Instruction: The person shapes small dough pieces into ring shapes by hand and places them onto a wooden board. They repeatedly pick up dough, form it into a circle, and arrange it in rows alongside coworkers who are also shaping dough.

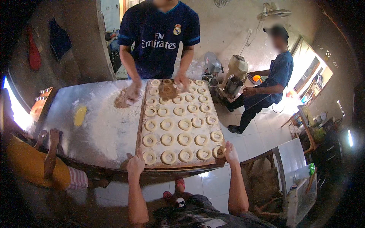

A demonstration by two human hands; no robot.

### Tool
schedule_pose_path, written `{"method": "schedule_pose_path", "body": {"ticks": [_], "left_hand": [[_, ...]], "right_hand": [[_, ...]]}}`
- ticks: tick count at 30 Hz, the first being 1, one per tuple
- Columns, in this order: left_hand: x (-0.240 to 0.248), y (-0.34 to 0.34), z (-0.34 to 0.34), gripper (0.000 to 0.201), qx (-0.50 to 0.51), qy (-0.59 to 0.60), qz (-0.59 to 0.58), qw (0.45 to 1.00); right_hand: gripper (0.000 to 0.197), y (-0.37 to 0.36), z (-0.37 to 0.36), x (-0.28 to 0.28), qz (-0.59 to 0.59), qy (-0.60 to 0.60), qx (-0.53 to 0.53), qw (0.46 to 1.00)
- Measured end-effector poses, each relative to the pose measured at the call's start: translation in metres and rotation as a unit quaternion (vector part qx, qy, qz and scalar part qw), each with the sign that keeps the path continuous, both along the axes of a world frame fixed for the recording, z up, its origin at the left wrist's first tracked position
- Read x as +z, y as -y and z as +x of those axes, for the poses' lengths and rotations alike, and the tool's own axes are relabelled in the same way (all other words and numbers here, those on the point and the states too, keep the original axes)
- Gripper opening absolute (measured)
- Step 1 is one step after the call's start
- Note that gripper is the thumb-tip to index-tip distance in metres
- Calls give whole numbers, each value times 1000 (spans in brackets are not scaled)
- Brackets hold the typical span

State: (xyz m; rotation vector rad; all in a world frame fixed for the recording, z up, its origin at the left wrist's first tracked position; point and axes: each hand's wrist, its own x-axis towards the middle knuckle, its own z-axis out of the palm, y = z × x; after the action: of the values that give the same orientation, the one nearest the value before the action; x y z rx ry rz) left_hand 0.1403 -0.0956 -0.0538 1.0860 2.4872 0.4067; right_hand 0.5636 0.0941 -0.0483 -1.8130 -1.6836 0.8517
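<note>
A flat wooden board (140,127) dusted with flour lies on the right part of the metal table. Rows of pale dough rings (179,139) cover it. At its near left corner my left hand (135,163) is closed on the edge, fingers curled. My right hand (231,153) grips the near right corner, beside the last dough ring (219,156) of the front row; some of its fingers are hidden. Across the table a person's hand (181,81) hovers over the far rows, and that person's other hand (133,91) is at the floured tabletop.
White flour (110,133) and a yellow disc (80,116) lie on the metal table (64,110). At the left stands a person in an orange shirt (36,163). Another person (275,72) sits at the right near mixers (237,68). A bench (291,157) stands at right.
</note>
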Motion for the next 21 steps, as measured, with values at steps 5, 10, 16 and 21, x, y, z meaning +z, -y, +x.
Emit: {"method": "schedule_pose_path", "body": {"ticks": [5, 10, 16, 21], "left_hand": [[79, -12, 18, 91, 174, 334, 72, 924], [10, -11, 25, 93, 209, 187, 233, 931], [32, 13, 50, 94, 161, 230, 258, 924], [43, 65, 119, 91, 54, 359, 435, 824]], "right_hand": [[68, -33, 7, 1, -173, -137, -67, 973], [81, -38, -22, 1, -11, -120, -77, 990], [97, -35, 4, -15, -52, -275, -81, 957], [103, -39, 61, 16, -110, -369, -38, 922]]}}
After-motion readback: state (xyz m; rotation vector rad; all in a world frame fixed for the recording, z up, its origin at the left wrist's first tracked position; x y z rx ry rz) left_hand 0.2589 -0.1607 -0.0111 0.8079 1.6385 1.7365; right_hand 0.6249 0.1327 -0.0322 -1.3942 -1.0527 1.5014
